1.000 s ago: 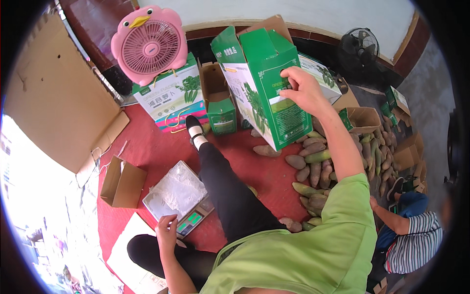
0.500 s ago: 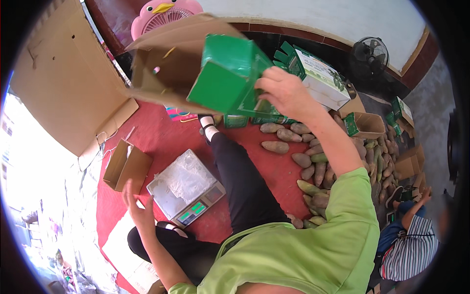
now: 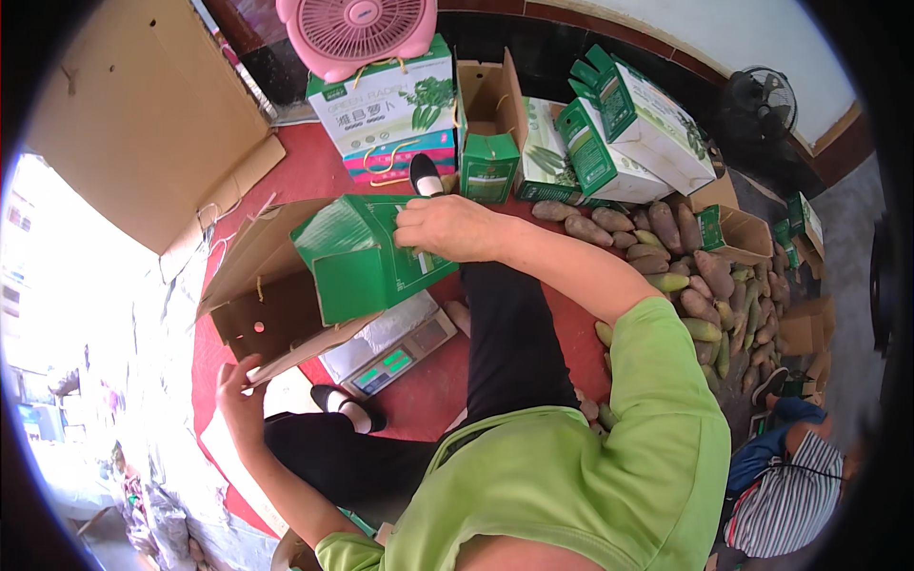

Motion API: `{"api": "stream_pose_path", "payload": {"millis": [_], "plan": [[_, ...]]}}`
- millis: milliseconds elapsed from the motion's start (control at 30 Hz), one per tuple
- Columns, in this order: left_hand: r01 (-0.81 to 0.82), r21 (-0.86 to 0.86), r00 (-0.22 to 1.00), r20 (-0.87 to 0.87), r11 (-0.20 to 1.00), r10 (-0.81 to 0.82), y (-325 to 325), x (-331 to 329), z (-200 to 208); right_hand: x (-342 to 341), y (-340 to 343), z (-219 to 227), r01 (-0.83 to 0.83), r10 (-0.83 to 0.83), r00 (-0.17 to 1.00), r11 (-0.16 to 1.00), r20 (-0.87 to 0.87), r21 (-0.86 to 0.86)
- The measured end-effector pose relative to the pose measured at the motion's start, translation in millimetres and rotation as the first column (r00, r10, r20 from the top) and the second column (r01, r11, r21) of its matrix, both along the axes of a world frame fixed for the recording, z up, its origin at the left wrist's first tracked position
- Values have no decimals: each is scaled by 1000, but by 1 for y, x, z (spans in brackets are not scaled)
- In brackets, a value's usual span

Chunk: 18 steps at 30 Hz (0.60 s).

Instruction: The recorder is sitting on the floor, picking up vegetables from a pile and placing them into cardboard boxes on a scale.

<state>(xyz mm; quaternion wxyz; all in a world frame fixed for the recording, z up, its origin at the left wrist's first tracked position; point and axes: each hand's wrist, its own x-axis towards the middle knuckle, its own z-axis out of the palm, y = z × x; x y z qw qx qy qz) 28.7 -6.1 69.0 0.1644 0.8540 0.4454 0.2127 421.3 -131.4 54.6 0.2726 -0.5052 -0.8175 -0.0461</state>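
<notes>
head view: forearm slanting up and left, the left hand (image 3: 240, 392) pinches a flap edge of a green-and-brown carton (image 3: 357, 285), which partly hides a scale (image 3: 402, 341); its mouth faces left toward the camera, long axis foreshortened beyond telling. the right hand (image 3: 446, 228), arm reaching across, curls fingers against its green side.

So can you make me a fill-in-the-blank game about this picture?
1. The right hand holds the open box by a side coloured ____.
2. The left hand has its fingers at the edge of a cardboard flap coloured ____.
3. The fan standing on top of a carton is coloured ____.
4. The machine with lit green numbers, used for weighing things, is a ____.

Missing words: green; brown; pink; scale.
</notes>
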Motion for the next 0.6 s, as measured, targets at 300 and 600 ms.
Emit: {"api": "stream_pose_path", "payload": {"millis": [300, 600], "plan": [[79, 210, 992, -112, 975, -56, -27, 16, -13, 3, 18, -60, 189, -249, 940, 949, -233, -252], [247, 264, 950, -256, 932, -180, -50, 62, -37, 18, -4, -88, 255, -567, 708, 762, -422, -595]]}}
